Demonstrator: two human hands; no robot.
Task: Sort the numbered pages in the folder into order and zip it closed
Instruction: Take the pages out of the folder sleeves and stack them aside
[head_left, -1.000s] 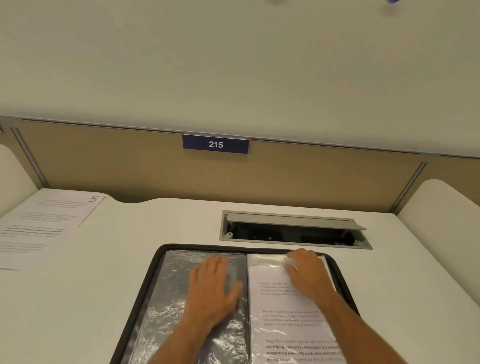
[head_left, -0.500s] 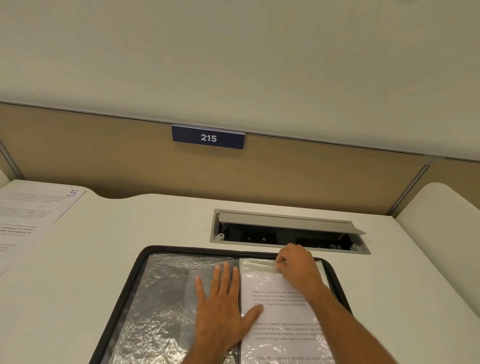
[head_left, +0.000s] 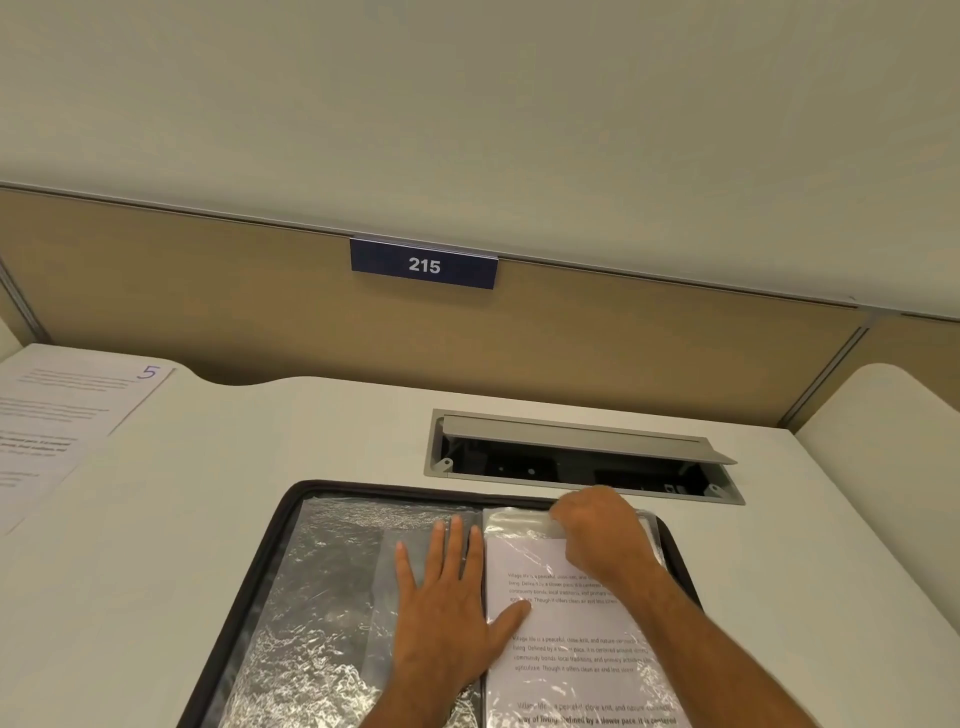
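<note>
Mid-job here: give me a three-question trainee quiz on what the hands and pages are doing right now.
1. True or false: the left hand lies flat with straight fingers on the open folder.
2. What does the right hand grip? A) the sleeve top over the printed page B) the cable hatch
3. Which number marks the loose page at the far left?

Key: 1 true; 2 A; 3 five.

The folder lies open on the tabletop. The left hand lies flat on its shiny sleeves. The right hand pinches the top of a page, and page 5 lies far left.
</note>
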